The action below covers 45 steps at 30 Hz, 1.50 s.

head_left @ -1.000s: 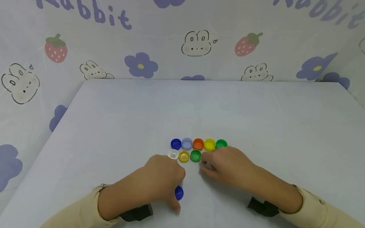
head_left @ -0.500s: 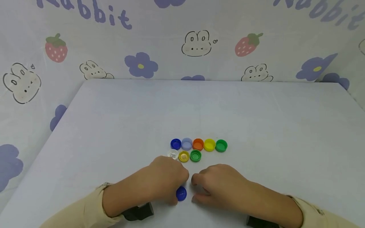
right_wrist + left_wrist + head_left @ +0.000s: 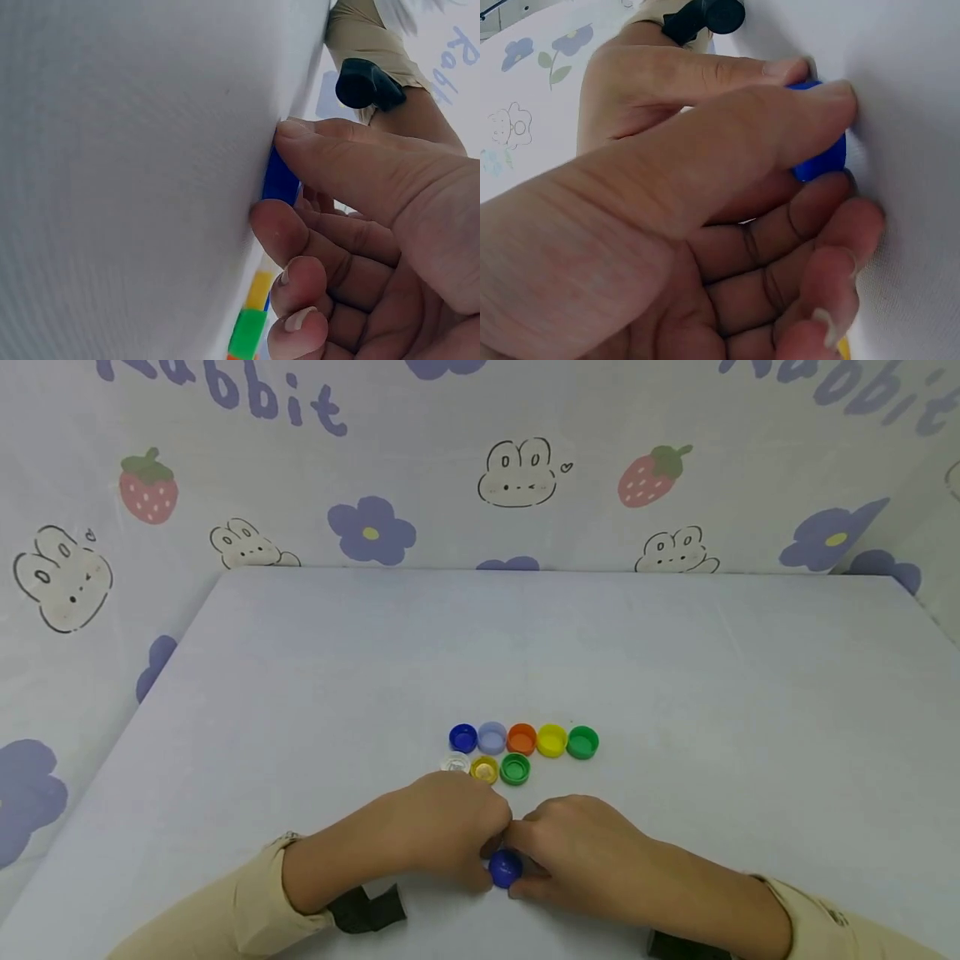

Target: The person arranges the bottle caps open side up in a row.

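A blue bottle cap (image 3: 506,868) sits low at the table's front, between both hands, its smooth top upward. My left hand (image 3: 448,822) has its thumb and index finger at the cap's left side; in the left wrist view they close round the blue cap (image 3: 821,163). From the other side my right hand (image 3: 588,850) pinches the same cap; in the right wrist view thumb and index fingertip meet its edges (image 3: 280,178). The fingers of both hands nearly touch in the head view. My left knuckles partly cover a white cap (image 3: 455,764) and a yellow-gold cap (image 3: 484,769).
Behind the hands lie two rows of caps on the white table (image 3: 360,677). The far row has dark blue (image 3: 462,738), pale blue (image 3: 492,737), orange (image 3: 522,739), yellow (image 3: 552,740) and green (image 3: 582,742) caps. Another green cap (image 3: 515,769) ends the near row.
My right hand has come from the near row's right end toward the front and left, onto the blue cap. My left hand and the blue cap have shifted right.
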Tool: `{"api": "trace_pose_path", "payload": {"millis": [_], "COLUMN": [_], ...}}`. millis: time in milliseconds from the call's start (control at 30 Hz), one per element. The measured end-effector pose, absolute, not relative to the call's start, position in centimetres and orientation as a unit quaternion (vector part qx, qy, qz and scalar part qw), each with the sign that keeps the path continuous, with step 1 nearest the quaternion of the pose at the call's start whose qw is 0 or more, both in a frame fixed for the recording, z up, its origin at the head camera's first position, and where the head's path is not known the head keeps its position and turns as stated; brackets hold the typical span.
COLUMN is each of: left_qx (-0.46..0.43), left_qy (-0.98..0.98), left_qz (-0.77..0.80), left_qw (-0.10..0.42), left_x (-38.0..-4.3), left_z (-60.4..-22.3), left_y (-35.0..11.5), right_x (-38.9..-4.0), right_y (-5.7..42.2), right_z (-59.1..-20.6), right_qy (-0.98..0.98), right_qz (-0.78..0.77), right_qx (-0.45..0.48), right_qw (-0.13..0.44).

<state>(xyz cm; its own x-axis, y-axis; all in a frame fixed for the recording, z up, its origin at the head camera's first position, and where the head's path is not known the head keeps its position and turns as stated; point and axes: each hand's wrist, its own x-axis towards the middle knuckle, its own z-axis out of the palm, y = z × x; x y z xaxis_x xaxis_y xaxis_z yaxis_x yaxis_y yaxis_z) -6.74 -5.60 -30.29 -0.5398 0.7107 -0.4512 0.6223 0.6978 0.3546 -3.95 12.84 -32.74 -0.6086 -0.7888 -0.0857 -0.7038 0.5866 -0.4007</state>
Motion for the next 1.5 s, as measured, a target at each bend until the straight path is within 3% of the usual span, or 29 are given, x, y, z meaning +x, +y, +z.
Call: {"api": "trace_pose_path", "payload": {"millis": [300,800,933,1133,1300,1500], "left_qx": [0.409,0.425,0.422,0.468,0.463,0.467], "left_qy": [0.852,0.82,0.807,0.787,0.795,0.789], "left_qz": [0.17,0.371,0.412,0.378,0.351,0.364], "left_qw": [0.279,0.1,0.008,-0.136,-0.172,-0.166], "left_x": [-8.1,-8.9,-8.5,-8.0,-8.5,-9.0], "left_z": [-30.4,-28.4,-28.3,-28.7,-29.5,-29.8], "left_y": [-6.2,-7.2,-6.8,-6.3,-6.2,-6.3], "right_x": [-4.2,-5.5,-6.0,-6.7,-7.3,-7.7], "right_y": [13.7,15.6,16.4,16.7,16.2,15.9], "right_z": [-31.3,-29.3,-28.0,-28.0,-29.5,-30.3], "right_qy": [0.887,0.859,0.858,0.829,0.83,0.826], "right_qz": [-0.2,-0.313,-0.359,-0.458,-0.458,-0.453], "right_qx": [-0.402,-0.387,-0.358,-0.322,-0.317,-0.335], "right_qw": [0.11,-0.119,-0.088,0.017,0.03,0.001]}}
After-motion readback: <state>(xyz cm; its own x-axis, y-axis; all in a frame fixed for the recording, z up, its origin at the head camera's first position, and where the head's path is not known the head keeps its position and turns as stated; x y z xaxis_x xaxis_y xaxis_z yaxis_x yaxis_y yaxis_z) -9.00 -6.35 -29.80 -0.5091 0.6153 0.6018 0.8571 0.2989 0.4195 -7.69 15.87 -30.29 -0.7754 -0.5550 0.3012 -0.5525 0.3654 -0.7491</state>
